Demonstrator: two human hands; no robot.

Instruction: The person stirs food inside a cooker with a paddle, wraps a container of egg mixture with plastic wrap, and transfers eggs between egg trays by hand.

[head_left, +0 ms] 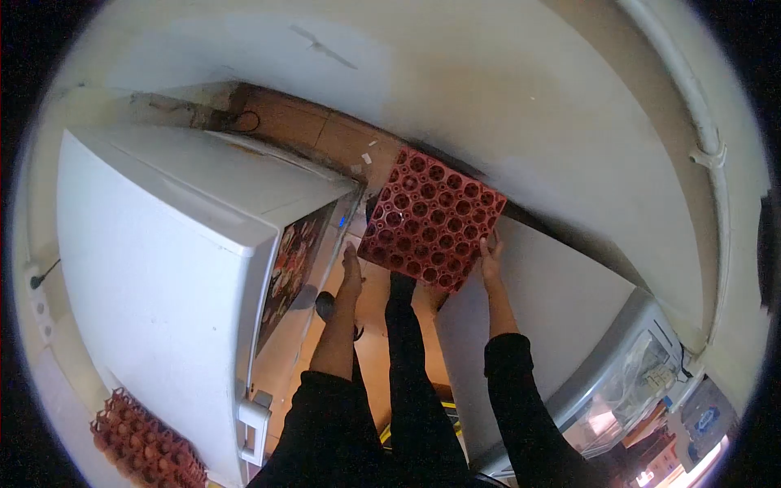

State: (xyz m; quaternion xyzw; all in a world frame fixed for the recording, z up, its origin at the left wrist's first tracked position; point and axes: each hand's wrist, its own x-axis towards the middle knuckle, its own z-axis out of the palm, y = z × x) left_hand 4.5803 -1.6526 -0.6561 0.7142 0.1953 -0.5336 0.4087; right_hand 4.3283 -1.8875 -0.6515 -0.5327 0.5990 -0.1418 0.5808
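A red egg tray [435, 220] with rows of round cups is tilted in front of me, in the gap between two white appliances. My right hand [490, 259] holds its right edge between thumb and fingers. Beside the tray's lower left corner is my left hand [352, 268], its fingers stretched out; whether it touches the tray I cannot tell. The cups that show hold nothing I can make out.
A white fridge [163, 244] with a handle stands at the left, another white appliance [537, 301] at the right. More red egg trays [146, 443] are at the lower left. Behind is a wall [488, 81]; my legs stand on the tiled floor [370, 305].
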